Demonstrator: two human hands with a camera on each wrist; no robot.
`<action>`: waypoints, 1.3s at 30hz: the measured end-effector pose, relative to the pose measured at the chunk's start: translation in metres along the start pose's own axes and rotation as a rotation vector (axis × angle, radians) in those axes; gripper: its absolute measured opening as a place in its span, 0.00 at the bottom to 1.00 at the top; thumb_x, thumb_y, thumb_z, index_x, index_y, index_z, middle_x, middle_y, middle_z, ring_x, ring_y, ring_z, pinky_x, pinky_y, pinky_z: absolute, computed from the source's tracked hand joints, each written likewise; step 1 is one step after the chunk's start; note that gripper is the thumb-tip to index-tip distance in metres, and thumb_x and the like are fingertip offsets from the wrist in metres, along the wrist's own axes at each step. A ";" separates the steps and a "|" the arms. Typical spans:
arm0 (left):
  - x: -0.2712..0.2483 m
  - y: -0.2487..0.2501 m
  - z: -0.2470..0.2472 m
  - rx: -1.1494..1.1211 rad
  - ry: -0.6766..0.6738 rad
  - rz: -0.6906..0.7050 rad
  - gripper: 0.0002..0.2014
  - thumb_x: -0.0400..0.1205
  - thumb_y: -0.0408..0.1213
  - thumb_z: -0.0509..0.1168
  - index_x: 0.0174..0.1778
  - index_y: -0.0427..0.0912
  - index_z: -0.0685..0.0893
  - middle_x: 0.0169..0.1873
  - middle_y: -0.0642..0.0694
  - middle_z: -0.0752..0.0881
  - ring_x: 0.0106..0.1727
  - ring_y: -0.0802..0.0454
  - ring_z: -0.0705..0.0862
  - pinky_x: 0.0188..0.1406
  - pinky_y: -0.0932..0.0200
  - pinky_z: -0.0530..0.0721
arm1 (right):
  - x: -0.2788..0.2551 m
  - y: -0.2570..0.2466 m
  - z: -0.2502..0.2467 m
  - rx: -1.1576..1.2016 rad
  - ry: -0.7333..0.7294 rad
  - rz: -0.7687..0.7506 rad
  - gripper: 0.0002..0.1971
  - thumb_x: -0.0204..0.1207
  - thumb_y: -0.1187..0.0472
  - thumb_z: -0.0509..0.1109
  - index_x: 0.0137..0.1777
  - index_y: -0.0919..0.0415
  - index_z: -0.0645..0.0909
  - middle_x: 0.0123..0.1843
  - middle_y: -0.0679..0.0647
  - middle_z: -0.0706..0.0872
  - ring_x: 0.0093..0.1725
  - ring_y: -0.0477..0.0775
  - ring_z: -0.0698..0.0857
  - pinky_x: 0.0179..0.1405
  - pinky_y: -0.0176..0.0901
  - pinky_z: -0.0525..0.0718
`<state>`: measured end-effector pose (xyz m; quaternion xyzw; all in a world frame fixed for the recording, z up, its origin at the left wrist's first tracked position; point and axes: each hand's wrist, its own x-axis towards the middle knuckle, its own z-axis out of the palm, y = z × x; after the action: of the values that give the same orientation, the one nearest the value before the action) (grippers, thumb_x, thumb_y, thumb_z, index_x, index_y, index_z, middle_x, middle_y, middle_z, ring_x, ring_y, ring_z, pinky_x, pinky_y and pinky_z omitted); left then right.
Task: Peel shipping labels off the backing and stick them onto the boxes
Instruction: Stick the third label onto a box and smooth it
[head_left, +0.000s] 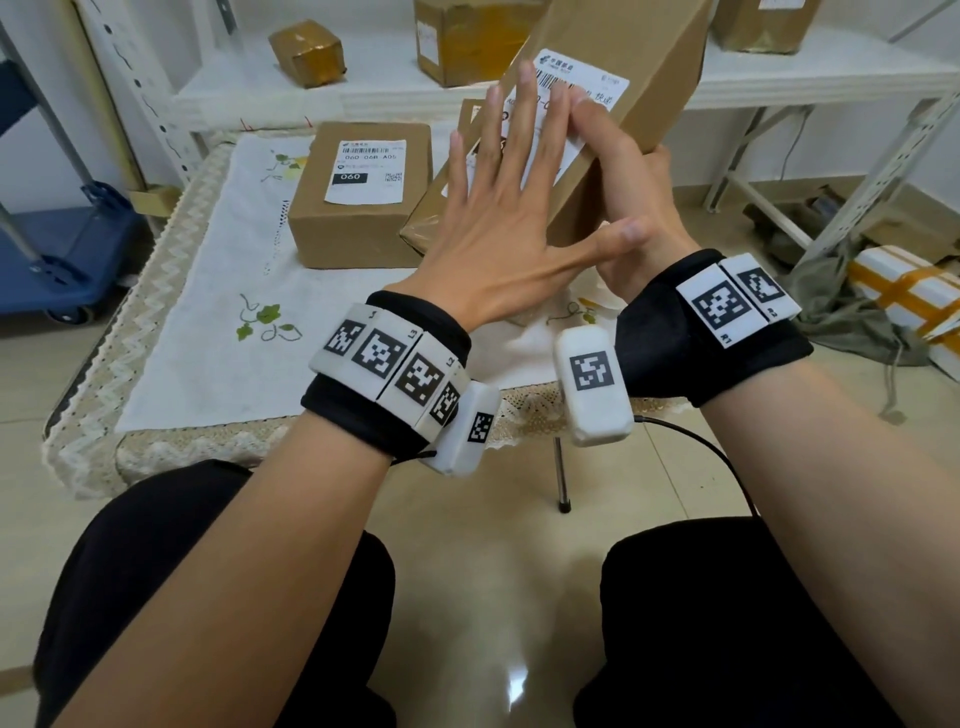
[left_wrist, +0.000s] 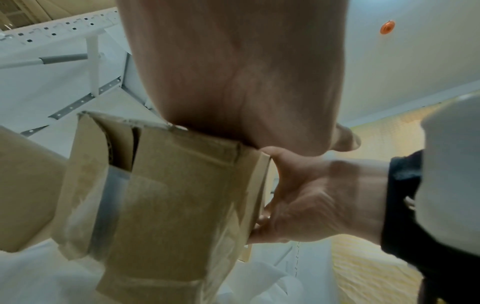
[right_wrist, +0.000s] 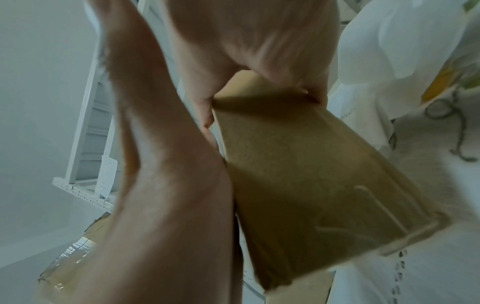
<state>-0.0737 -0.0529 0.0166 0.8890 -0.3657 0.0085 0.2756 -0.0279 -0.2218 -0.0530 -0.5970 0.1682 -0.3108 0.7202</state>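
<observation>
Left hand flat on label; right hand seemingly gripping tilted box.

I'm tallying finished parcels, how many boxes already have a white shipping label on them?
2: the held box, label under the left hand, and the box on the table. Shelf boxes' labels can't be confirmed.

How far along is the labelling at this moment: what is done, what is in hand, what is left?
Done: the box on the table already carries a label.
In hand: the right hand grips the tilted box while the left hand presses its label flat with straight fingers.
Left: the shelf boxes show no label from here; their other faces are hidden.
</observation>
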 end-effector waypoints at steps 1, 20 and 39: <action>-0.001 -0.008 0.002 0.100 0.053 0.069 0.53 0.77 0.76 0.32 0.89 0.38 0.32 0.88 0.36 0.30 0.88 0.39 0.29 0.82 0.42 0.19 | 0.003 -0.006 0.002 -0.014 -0.045 0.086 0.50 0.52 0.29 0.86 0.72 0.44 0.70 0.73 0.52 0.80 0.69 0.54 0.85 0.61 0.60 0.89; 0.009 -0.037 0.001 0.131 0.159 0.096 0.58 0.73 0.80 0.45 0.90 0.45 0.35 0.89 0.40 0.31 0.89 0.40 0.30 0.86 0.31 0.31 | -0.048 -0.053 0.032 -0.012 -0.044 0.135 0.53 0.43 0.35 0.88 0.71 0.50 0.72 0.69 0.57 0.84 0.67 0.57 0.87 0.64 0.56 0.89; -0.006 -0.024 0.018 0.181 0.021 0.217 0.58 0.73 0.80 0.44 0.90 0.45 0.33 0.88 0.41 0.30 0.88 0.41 0.28 0.85 0.34 0.29 | -0.042 -0.048 0.020 -0.020 0.120 0.204 0.56 0.48 0.28 0.84 0.75 0.51 0.70 0.70 0.51 0.82 0.69 0.53 0.83 0.68 0.55 0.83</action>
<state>-0.0661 -0.0440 -0.0117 0.8652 -0.4546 0.0805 0.1957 -0.0594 -0.1842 -0.0074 -0.5642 0.2738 -0.2696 0.7308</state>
